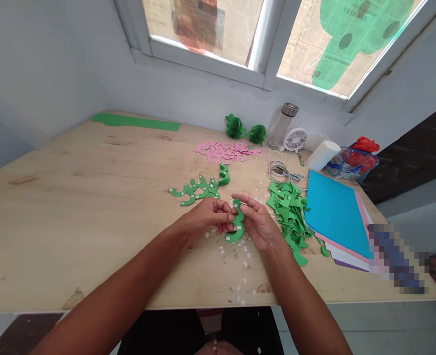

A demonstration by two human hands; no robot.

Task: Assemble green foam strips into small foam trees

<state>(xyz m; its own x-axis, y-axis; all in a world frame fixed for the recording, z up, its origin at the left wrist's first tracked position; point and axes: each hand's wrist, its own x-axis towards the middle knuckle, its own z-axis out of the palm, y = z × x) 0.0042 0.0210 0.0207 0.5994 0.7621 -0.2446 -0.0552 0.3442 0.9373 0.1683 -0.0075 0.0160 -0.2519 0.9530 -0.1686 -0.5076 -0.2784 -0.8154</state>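
Note:
Between my two hands, above the near middle of the table, is a curvy green paper piece [236, 235] with small white squares on it. My left hand [214, 217] is closed, its thumb and fingers pinching the piece's left side. My right hand [257, 222] holds the upper right edge between thumb and fingers. Similar green pieces with white squares [198, 191] lie spread just beyond my left hand, beside a small stack of them [224, 175]. Tiny white squares [245, 264] are scattered on the wood below my hands.
Green scraps [290, 212] are heaped to the right, beside scissors [298, 180], tape rolls [278, 171] and coloured sheets [334, 212]. Pink cutouts [227, 150], green paper ornaments [235, 126], a bottle [281, 125], a small fan [295, 139] and a white roll [323, 155] stand or lie farther back.

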